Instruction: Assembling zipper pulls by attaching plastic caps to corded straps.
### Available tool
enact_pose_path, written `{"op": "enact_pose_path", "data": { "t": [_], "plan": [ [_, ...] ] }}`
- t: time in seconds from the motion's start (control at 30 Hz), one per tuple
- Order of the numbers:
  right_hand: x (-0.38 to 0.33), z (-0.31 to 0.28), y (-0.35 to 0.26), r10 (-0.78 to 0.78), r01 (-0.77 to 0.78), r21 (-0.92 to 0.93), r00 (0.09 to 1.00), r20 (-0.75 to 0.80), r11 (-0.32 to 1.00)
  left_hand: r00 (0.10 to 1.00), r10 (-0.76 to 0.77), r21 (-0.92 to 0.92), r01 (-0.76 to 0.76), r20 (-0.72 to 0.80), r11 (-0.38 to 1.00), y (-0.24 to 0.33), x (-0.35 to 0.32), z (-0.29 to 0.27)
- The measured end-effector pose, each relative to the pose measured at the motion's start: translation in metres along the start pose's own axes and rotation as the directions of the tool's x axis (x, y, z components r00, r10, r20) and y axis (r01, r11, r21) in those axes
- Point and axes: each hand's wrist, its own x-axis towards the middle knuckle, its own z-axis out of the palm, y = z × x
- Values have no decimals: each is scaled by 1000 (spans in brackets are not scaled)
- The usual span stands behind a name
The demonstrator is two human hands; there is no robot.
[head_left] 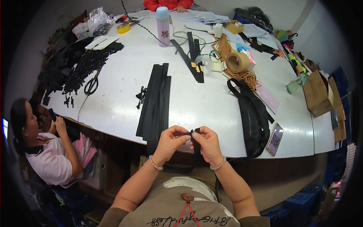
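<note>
At the near table edge, my right hand [208, 143] is closed in a pinch on a short black strap [196, 148], whose end hangs down below the thumb. Facing it, my left hand [173, 143] pinches a small black piece [188, 133] against the top of that strap. The piece's exact kind is hidden by my fingertips. Just left of my hands lies a stack of long flat black straps [155, 98], its near end reaching over the table edge. Beside the stack sits a little cluster of small black parts [141, 97].
Black scissors [91, 86] and a large heap of black pieces [89, 62] lie left. A black bag [251, 117] and a phone [275, 139] are right, with a tape roll [237, 62] beyond. A seated co-worker [53, 151] is at left; another person's red sleeves [151, 4] show across the table.
</note>
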Motion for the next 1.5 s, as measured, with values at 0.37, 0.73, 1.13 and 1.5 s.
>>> {"op": "enact_pose_path", "data": {
  "t": [0.37, 0.73, 1.13, 1.5],
  "plan": [
    [0, -7, 18, -49, 51, 31, 997, -64, 998, 996, -52, -5, 52, -78, 999, 0, -4, 8],
    [-3, -1, 20, -64, 63, -13, 996, -62, 998, 994, -90, 37, 87, 61, 995, -4, -11, 2],
    [-5, 14, 24, -306, 263, -238, 937, -169, 935, 998, 14, -18, -15, -65, 1000, -15, -15, 18],
    [-12, 11, 19, -338, 290, -276, 930, -147, 916, 990, 101, 44, -97, -100, 994, -12, -15, 7]
  ]
}}
